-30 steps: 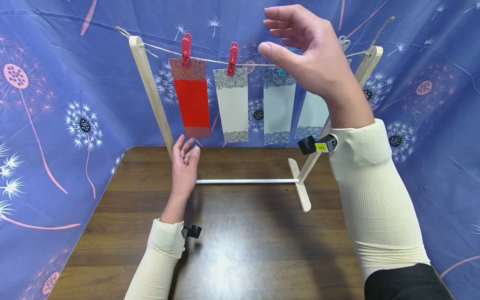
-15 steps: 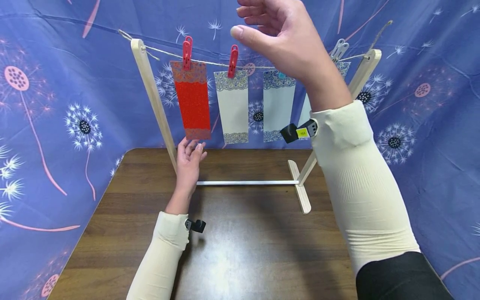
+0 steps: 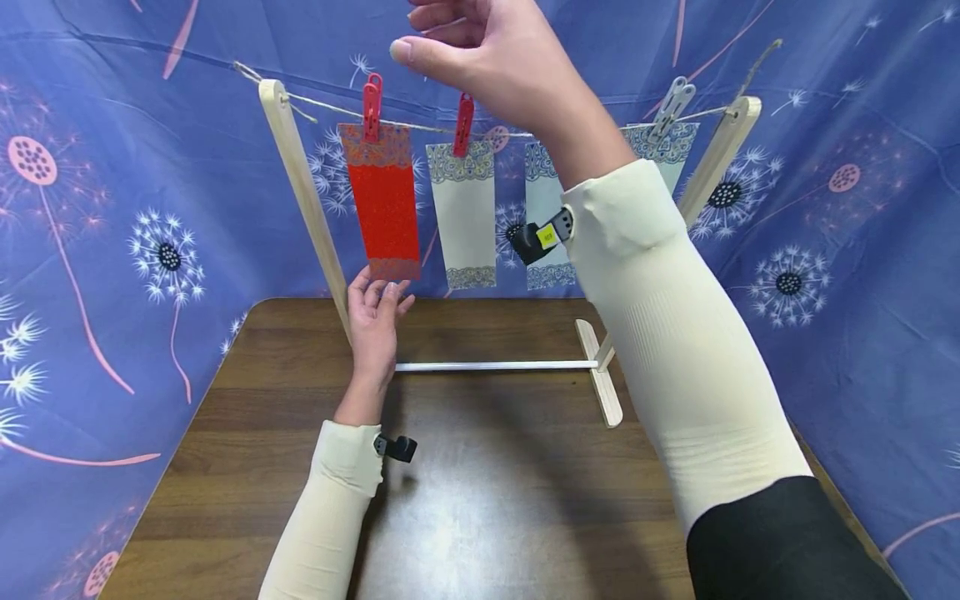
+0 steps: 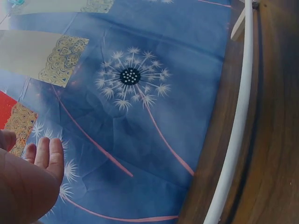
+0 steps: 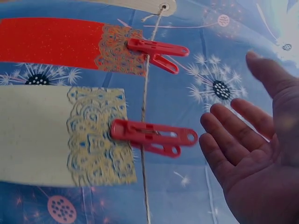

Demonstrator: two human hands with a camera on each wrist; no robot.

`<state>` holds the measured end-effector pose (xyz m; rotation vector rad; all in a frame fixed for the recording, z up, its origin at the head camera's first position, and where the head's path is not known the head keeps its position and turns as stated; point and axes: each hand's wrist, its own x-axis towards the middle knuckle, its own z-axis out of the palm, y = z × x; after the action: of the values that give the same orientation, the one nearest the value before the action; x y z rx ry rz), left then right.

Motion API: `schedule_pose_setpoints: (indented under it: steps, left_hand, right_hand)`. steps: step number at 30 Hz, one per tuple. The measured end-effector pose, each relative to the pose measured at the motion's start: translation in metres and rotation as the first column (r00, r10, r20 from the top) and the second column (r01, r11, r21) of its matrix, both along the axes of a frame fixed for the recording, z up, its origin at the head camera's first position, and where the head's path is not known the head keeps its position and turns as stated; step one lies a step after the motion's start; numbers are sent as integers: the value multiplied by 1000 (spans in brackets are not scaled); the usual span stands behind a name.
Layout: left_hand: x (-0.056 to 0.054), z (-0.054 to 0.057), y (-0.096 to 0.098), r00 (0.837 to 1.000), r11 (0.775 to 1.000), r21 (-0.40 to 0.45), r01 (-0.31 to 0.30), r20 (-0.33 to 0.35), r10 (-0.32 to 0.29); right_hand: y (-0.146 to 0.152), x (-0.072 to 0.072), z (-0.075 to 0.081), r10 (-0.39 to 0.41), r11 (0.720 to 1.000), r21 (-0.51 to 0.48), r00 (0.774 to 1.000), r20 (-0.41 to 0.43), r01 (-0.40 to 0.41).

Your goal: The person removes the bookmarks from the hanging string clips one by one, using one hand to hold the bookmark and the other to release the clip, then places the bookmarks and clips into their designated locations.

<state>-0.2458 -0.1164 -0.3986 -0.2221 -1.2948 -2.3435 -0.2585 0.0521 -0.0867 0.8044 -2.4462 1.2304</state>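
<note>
A red card (image 3: 384,208) with patterned ends hangs from a twine line (image 3: 330,107), held by a red clothespin (image 3: 372,108). My left hand (image 3: 372,325) is at the card's lower edge, its fingers loosely bent and its fingertips overlapping that edge in the head view. Beside it hangs a cream card (image 3: 467,218) under a second red clothespin (image 3: 462,125). My right hand (image 3: 498,62) is raised above the line with fingers spread apart from the thumb, holding nothing. In the right wrist view that hand lies just beyond the handle end of the cream card's clothespin (image 5: 154,133).
Two pale cards hang farther right, one partly behind my right forearm, the other under a grey clothespin (image 3: 671,108). Wooden posts (image 3: 303,183) carry the line. A white rod (image 3: 495,366) joins their bases above the brown table (image 3: 465,492). A blue dandelion cloth (image 3: 150,167) hangs behind.
My right hand has moved left along the line, from over the third card to above the second, uncovering the grey clothespin. My left hand has risen slightly to the red card's lower edge.
</note>
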Motion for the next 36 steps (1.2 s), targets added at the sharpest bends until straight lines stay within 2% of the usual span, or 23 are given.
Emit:
schedule_pose_setpoints:
  steps: [7,15,22,36]
  left_hand:
    - [-1,5,5,1000,996,83,-10,-22,12]
    - [0,7,12,999,989,149,-21,-24,24]
    - [0,9,18,999,984,179,-7,-30,12]
    - [2,10,21,1000,982,189,-21,-11,24]
  right_hand:
    - [-18,-13,2,18,1000,20,999,50,-19]
    - [-29,-18,1,41,996,76,996,84,-47]
    - [-31,-21,1,45,993,98,988,147,-60]
    - [-34,-21,-3,-6,990,142,989,146,-15]
